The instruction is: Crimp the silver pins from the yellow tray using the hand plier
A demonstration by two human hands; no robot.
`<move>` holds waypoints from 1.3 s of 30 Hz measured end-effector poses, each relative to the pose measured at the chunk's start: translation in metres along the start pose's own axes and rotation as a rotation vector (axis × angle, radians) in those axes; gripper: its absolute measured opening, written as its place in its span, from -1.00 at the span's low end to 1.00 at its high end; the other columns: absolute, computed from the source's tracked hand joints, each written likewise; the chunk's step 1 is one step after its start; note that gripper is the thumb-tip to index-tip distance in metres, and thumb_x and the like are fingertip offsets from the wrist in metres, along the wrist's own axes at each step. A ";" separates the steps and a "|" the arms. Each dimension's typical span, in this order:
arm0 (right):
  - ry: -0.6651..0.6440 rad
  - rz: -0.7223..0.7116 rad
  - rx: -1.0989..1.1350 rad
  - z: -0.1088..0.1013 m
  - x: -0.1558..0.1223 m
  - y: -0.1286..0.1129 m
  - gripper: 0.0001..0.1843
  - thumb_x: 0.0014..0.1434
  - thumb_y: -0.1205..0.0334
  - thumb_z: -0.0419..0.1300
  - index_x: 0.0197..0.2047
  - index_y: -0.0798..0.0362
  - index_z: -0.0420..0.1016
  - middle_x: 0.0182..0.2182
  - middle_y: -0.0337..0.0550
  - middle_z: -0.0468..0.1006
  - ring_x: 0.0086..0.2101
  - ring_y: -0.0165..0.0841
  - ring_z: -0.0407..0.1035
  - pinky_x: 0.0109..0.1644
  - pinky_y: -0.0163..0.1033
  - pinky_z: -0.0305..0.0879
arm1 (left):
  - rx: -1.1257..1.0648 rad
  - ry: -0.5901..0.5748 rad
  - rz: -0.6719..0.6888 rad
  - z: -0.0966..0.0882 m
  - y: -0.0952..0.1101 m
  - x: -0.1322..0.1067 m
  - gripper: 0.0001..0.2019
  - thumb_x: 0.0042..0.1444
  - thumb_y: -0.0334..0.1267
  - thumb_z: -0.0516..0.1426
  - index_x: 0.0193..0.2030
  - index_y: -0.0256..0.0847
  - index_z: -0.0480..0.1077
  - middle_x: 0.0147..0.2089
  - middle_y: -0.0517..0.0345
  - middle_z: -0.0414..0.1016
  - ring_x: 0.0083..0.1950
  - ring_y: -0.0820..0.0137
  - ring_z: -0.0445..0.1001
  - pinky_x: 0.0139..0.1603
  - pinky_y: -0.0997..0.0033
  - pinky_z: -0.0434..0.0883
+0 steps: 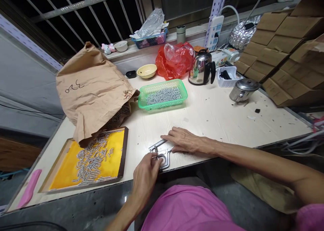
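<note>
Near the middle of the front edge of the desk (202, 118), a grey metal frame (165, 151) with a looped lower part was laid between two hands. The frame was pinched by the left hand (146, 173) between thumb and fingers, just beside a dark coil spring (156, 149). The right hand (186, 140) was placed across the other side, its fingers loosely bent and one fingertip touching the upper bar; whether anything was gripped under it could not be told. For this step to be done well, it was judged, the frame should be steadied against the desk by the right hand, so that the spring would not be bent or let fly by the left. As the loop was so close to the front edge, a place slightly further inward was considered safer. Loose silvery pieces (92, 162) were spread in a yellow-lined tray (124, 153) at the front left corner, below a brown paper sack (93, 89), and other small metal pieces (164, 96) were contained in a green basket (164, 106) toward the back edge.
</note>
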State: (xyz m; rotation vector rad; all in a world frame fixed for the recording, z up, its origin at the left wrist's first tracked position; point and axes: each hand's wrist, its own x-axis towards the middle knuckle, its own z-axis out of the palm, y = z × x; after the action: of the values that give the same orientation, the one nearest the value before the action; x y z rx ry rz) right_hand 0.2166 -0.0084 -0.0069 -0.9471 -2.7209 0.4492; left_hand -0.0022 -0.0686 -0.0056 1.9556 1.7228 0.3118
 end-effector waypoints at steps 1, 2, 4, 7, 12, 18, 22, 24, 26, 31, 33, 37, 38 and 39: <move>0.010 0.003 0.005 0.002 0.003 -0.003 -0.46 0.22 0.09 0.13 0.18 0.18 0.18 -0.17 0.04 0.36 -0.19 -0.23 0.17 -0.09 -0.13 0.16 | 0.079 0.060 0.131 0.001 0.001 0.004 -0.69 0.13 -0.10 0.07 -0.02 -0.15 0.33 -0.18 0.07 0.51 -0.12 0.24 0.47 -0.14 0.24 0.40; 0.020 0.010 0.012 0.005 0.007 -0.006 -0.44 0.21 0.10 0.14 0.19 0.18 0.16 -0.17 0.04 0.37 -0.18 -0.22 0.17 -0.08 -0.13 0.16 | 0.146 0.095 0.243 0.002 0.000 0.010 -0.63 0.10 -0.16 0.11 0.06 -0.16 0.29 -0.01 0.01 0.46 0.05 0.18 0.39 0.00 0.17 0.36; 0.032 0.019 0.029 0.010 0.015 -0.010 -0.40 0.19 0.12 0.16 0.21 0.20 0.13 -0.17 0.04 0.37 -0.16 -0.22 0.18 -0.07 -0.12 0.17 | 0.255 0.091 0.373 0.004 -0.002 0.023 -0.50 0.04 -0.26 0.16 0.14 -0.25 0.22 0.19 -0.11 0.29 0.23 0.09 0.20 0.17 0.08 0.24; 0.028 0.017 0.046 0.015 0.021 -0.009 -0.27 0.14 0.11 0.21 0.26 0.23 0.04 -0.09 0.08 0.35 -0.08 -0.19 0.17 0.02 -0.08 0.15 | 0.337 -0.018 0.389 0.002 -0.006 0.039 -0.44 0.01 -0.29 0.16 0.18 -0.32 0.16 0.18 -0.15 0.27 0.20 0.10 0.21 0.17 0.10 0.25; -0.044 0.144 -0.018 0.013 0.023 -0.010 -0.34 0.05 0.03 0.28 0.10 0.27 0.25 -0.09 0.11 0.35 -0.08 -0.13 0.20 -0.02 -0.05 0.20 | 0.439 -0.066 0.339 -0.004 0.000 0.045 -0.44 0.06 -0.17 0.13 0.19 -0.31 0.15 0.02 -0.06 0.36 0.04 0.17 0.29 0.02 0.18 0.33; -0.168 0.209 -0.143 0.002 0.043 -0.019 -0.64 0.16 0.11 0.20 -0.09 0.22 0.39 -0.18 0.05 0.41 -0.15 -0.20 0.25 -0.12 -0.16 0.24 | 0.503 -0.031 0.281 -0.004 0.007 0.052 -0.61 0.13 -0.06 0.08 0.03 -0.22 0.31 -0.10 0.03 0.39 -0.05 0.21 0.31 -0.15 0.28 0.34; -0.194 0.212 -0.151 0.001 0.053 -0.014 -0.74 0.22 0.12 0.13 -0.17 0.16 0.41 -0.22 0.01 0.42 -0.17 -0.23 0.27 -0.20 -0.20 0.23 | 0.484 -0.004 0.233 -0.006 0.007 0.059 -0.73 0.17 -0.08 0.04 -0.11 -0.17 0.39 -0.19 0.08 0.41 -0.09 0.25 0.32 -0.23 0.34 0.32; -0.194 0.213 -0.139 0.001 0.055 -0.012 -0.77 0.27 0.15 0.07 -0.20 0.15 0.42 -0.25 -0.01 0.43 -0.18 -0.25 0.28 -0.24 -0.22 0.21 | 0.472 -0.012 0.221 -0.008 0.007 0.061 -0.76 0.18 -0.09 0.03 -0.19 -0.16 0.42 -0.22 0.09 0.42 -0.10 0.27 0.33 -0.24 0.34 0.31; -0.224 0.220 -0.127 0.003 0.057 -0.011 -0.76 0.28 0.14 0.05 -0.22 0.14 0.43 -0.28 -0.02 0.44 -0.21 -0.26 0.30 -0.27 -0.24 0.19 | 0.464 -0.024 0.216 -0.009 0.007 0.064 -0.76 0.19 -0.09 0.03 -0.26 -0.17 0.44 -0.24 0.10 0.43 -0.10 0.27 0.34 -0.25 0.34 0.31; -0.177 0.218 -0.120 0.008 0.055 -0.008 -0.73 0.30 0.15 0.01 -0.23 0.13 0.44 -0.30 -0.04 0.44 -0.22 -0.28 0.29 -0.25 -0.25 0.18 | 0.449 -0.003 0.246 -0.012 0.004 0.066 -0.73 0.21 -0.09 -0.01 -0.26 -0.18 0.44 -0.24 0.08 0.45 -0.12 0.23 0.36 -0.27 0.31 0.35; -0.114 0.194 -0.112 0.007 0.054 -0.003 -0.73 0.25 0.08 0.09 -0.18 0.12 0.43 -0.27 -0.04 0.42 -0.19 -0.26 0.26 -0.23 -0.24 0.19 | 0.427 0.042 0.260 -0.009 0.000 0.062 -0.74 0.19 -0.10 0.02 -0.13 -0.18 0.42 -0.20 0.06 0.45 -0.10 0.21 0.36 -0.24 0.26 0.38; -0.093 0.122 -0.031 0.002 0.053 0.012 -0.67 0.19 0.01 0.14 -0.16 0.11 0.44 -0.28 -0.08 0.41 -0.22 -0.28 0.26 -0.18 -0.24 0.20 | 0.349 0.187 0.329 0.010 -0.010 0.044 -0.63 0.15 -0.28 0.06 0.12 -0.22 0.26 0.10 -0.05 0.36 0.16 0.15 0.27 0.06 0.11 0.35; -0.086 0.126 -0.015 0.003 0.053 0.015 -0.71 0.24 0.06 0.10 -0.17 0.12 0.44 -0.28 -0.08 0.40 -0.23 -0.30 0.27 -0.18 -0.25 0.20 | 0.336 0.215 0.356 0.017 -0.011 0.038 -0.62 0.15 -0.34 0.06 0.13 -0.25 0.24 0.18 -0.08 0.30 0.24 0.13 0.19 0.13 0.08 0.30; -0.072 0.141 -0.010 0.004 0.054 0.019 -0.76 0.27 0.13 0.07 -0.18 0.12 0.45 -0.28 -0.08 0.41 -0.23 -0.32 0.28 -0.17 -0.26 0.19 | 0.325 0.230 0.380 0.024 -0.011 0.033 -0.61 0.15 -0.38 0.05 0.13 -0.27 0.24 0.23 -0.10 0.25 0.30 0.11 0.12 0.18 0.05 0.26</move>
State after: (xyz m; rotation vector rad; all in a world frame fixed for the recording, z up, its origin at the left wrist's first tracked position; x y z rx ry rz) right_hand 0.1846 0.0389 -0.0112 -1.1522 -2.7326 0.5057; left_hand 0.0060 -0.0414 -0.0366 2.5791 1.6055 0.4250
